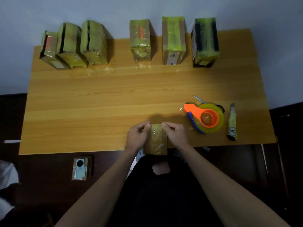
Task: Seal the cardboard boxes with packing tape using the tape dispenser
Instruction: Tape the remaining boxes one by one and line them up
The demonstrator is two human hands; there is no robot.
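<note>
Our left hand (137,136) and right hand (176,134) pinch the far top corners of the small tape-wrapped brown cardboard box (156,140) at the near table edge; we should press the tape flat.

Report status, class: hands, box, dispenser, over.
Left hand and right hand both pinching small box at table's near edge. Tape dispenser idle, right of it. Nothing in the way.

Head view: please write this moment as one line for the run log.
stage: pressing tape on small box | left hand: pinching far edge | right hand: pinching far edge | tape dispenser: idle on table
</note>
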